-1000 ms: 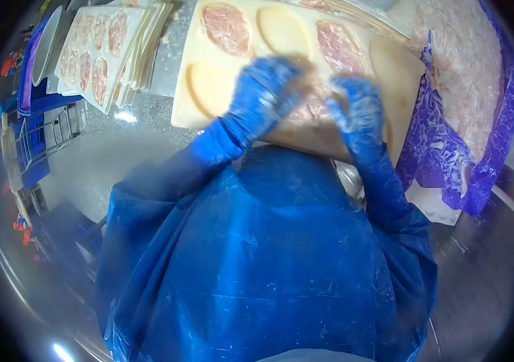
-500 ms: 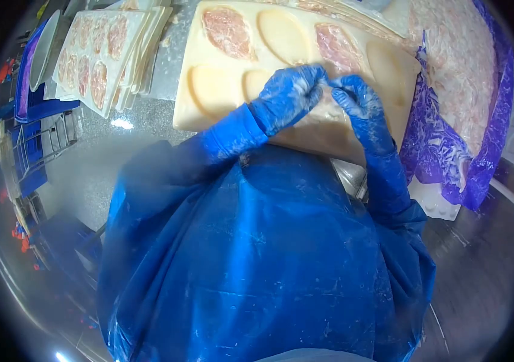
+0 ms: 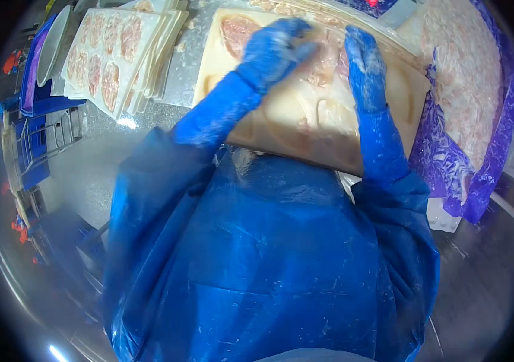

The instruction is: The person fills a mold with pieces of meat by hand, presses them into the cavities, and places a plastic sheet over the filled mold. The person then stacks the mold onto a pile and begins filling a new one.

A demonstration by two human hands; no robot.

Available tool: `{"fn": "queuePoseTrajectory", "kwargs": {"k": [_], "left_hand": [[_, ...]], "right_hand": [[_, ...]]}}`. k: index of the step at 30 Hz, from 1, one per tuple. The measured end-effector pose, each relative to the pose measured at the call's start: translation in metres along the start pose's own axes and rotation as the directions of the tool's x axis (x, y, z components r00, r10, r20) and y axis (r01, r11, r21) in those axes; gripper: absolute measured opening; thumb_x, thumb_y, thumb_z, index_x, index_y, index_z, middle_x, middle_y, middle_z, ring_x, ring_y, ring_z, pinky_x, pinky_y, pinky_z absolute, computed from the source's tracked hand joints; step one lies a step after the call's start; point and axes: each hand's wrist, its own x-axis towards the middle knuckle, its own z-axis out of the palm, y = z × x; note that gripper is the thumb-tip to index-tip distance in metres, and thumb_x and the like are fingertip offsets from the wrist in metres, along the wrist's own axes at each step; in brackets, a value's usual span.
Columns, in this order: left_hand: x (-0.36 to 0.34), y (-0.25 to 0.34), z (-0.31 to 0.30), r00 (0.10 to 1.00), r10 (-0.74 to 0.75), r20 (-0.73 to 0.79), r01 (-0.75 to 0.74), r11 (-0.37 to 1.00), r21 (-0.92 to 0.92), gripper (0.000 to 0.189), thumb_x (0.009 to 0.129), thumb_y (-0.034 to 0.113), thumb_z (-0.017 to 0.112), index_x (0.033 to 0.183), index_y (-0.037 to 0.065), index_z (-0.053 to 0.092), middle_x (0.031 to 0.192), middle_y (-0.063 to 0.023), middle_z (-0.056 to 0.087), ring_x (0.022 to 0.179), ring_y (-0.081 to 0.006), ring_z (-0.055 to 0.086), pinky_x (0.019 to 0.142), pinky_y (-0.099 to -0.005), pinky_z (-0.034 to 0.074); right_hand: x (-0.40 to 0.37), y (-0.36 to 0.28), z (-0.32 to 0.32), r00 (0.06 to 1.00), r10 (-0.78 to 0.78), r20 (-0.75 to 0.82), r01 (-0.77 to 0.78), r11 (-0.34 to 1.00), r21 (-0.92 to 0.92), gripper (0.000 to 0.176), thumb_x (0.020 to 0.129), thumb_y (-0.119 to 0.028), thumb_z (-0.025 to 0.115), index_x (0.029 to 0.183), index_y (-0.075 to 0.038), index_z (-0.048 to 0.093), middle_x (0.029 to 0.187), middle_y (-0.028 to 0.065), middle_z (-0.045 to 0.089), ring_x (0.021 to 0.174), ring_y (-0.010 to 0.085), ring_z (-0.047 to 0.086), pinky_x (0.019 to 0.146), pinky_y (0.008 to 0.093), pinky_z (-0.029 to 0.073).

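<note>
My left hand (image 3: 275, 54), in a blue glove smeared with white, is above the cream mould board (image 3: 209, 69) with oval hollows; its thumb stands apart from its slightly blurred fingers. My right hand (image 3: 365, 69) reaches forward over the board, its fingers stretched out. Between the two lies a loose piece of pale raw meat (image 3: 322, 71), across the upper middle hollows. Just left of my right hand shows an edge of pinker meat (image 3: 343, 63). One upper left hollow holds a pink meat portion (image 3: 237, 35), partly behind my left hand.
At the left is a stack of white boards (image 3: 103, 54) with meat-filled ovals. A large heap of pale raw meat (image 3: 462, 78) lies on purple plastic film (image 3: 444, 148) at the right. Further left are a blue crate (image 3: 34, 78) and a wire rack (image 3: 52, 136).
My hands were pinched together over the board's middle; now they are apart and farther forward, fingers extended. A pale meat piece shows between them. The whole view has shifted slightly.
</note>
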Motion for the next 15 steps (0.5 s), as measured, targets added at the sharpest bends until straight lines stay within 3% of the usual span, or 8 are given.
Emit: {"fn": "queuePoseTrajectory", "kwargs": {"k": [1, 3, 6, 9, 11, 13, 14, 15], "left_hand": [[0.006, -0.001, 0.013, 0.975, 0.219, -0.022, -0.211, 0.96, 0.186, 0.044, 0.085, 0.035, 0.076, 0.118, 0.008, 0.066, 0.104, -0.0097, 0.07, 0.087, -0.0246, 0.068, 0.082, -0.0355, 0.055], [0.021, -0.022, 0.038, 0.972, 0.194, 0.134, -0.231, 0.897, 0.378, 0.047, 0.082, 0.035, 0.076, 0.119, 0.009, 0.066, 0.11, -0.0118, 0.069, 0.095, -0.0289, 0.068, 0.087, -0.0381, 0.053], [0.034, -0.007, 0.003, 0.961, -0.162, 0.224, 0.014, 0.838, 0.545, 0.039, 0.086, 0.027, 0.068, 0.121, 0.009, 0.065, 0.118, -0.0128, 0.067, 0.11, -0.0276, 0.064, 0.094, -0.0362, 0.051], [0.029, -0.019, -0.018, 0.999, -0.01, 0.05, -0.018, 0.855, 0.518, 0.034, 0.086, 0.018, 0.057, 0.116, 0.003, 0.062, 0.116, -0.0168, 0.065, 0.112, -0.0331, 0.061, 0.1, -0.0507, 0.046], [0.035, -0.041, -0.002, 0.991, 0.126, 0.036, -0.129, 0.891, 0.435, 0.039, 0.081, 0.018, 0.058, 0.117, 0.004, 0.062, 0.123, -0.0178, 0.063, 0.126, -0.0331, 0.053, 0.112, -0.0525, 0.035], [0.039, -0.05, 0.018, 0.84, 0.487, 0.241, -0.494, 0.869, -0.037, 0.033, 0.089, 0.02, 0.06, 0.12, 0.01, 0.064, 0.127, -0.0131, 0.063, 0.122, -0.027, 0.057, 0.108, -0.0407, 0.041], [0.038, -0.082, 0.029, 0.807, 0.476, 0.35, -0.331, 0.855, -0.399, 0.03, 0.095, 0.016, 0.053, 0.122, 0.011, 0.065, 0.136, -0.0106, 0.06, 0.129, -0.0236, 0.052, 0.116, -0.0402, 0.033], [0.036, -0.104, 0.027, 0.805, 0.478, 0.35, -0.335, 0.854, -0.398, 0.03, 0.095, 0.016, 0.053, 0.122, 0.011, 0.065, 0.136, -0.0106, 0.06, 0.129, -0.0236, 0.052, 0.116, -0.0402, 0.033]], "right_hand": [[-0.008, 0.0, 0.003, 0.985, -0.17, -0.041, 0.161, 0.971, -0.176, 0.026, 0.099, -0.012, 0.056, 0.122, -0.002, 0.063, 0.108, 0.0126, 0.068, 0.097, 0.0244, 0.065, 0.091, 0.0337, 0.05], [-0.023, -0.008, 0.008, 0.986, -0.164, -0.043, 0.149, 0.958, -0.244, 0.024, 0.099, -0.014, 0.056, 0.12, -0.003, 0.064, 0.112, 0.0136, 0.067, 0.103, 0.0256, 0.064, 0.095, 0.0349, 0.048], [-0.051, 0.014, 0.019, 0.97, -0.167, 0.177, 0.222, 0.905, -0.362, 0.023, 0.095, -0.019, 0.06, 0.114, -0.009, 0.067, 0.115, 0.0122, 0.064, 0.112, 0.0295, 0.059, 0.102, 0.0371, 0.044], [-0.059, 0.005, 0.006, 0.879, -0.28, 0.386, 0.465, 0.684, -0.562, 0.029, 0.094, -0.023, 0.059, 0.118, -0.008, 0.065, 0.123, 0.0123, 0.06, 0.123, 0.0315, 0.051, 0.108, 0.0425, 0.039], [-0.059, -0.004, 0.012, 0.931, -0.211, 0.298, 0.345, 0.777, -0.526, 0.033, 0.092, -0.021, 0.06, 0.121, -0.007, 0.063, 0.13, 0.0125, 0.057, 0.128, 0.0328, 0.046, 0.112, 0.0462, 0.034], [-0.049, -0.024, 0.027, 0.91, -0.267, 0.318, 0.382, 0.837, -0.391, 0.035, 0.092, -0.022, 0.06, 0.123, -0.006, 0.062, 0.132, 0.0127, 0.056, 0.128, 0.034, 0.047, 0.112, 0.0451, 0.035], [-0.055, -0.013, 0.036, 0.9, -0.221, 0.377, 0.398, 0.769, -0.5, 0.036, 0.091, -0.023, 0.059, 0.123, -0.007, 0.062, 0.131, 0.012, 0.057, 0.128, 0.0332, 0.047, 0.112, 0.0447, 0.035], [-0.06, -0.009, 0.032, 0.9, -0.224, 0.375, 0.4, 0.768, -0.5, 0.036, 0.091, -0.023, 0.059, 0.123, -0.007, 0.062, 0.131, 0.012, 0.057, 0.128, 0.0332, 0.047, 0.112, 0.0447, 0.035]]}}
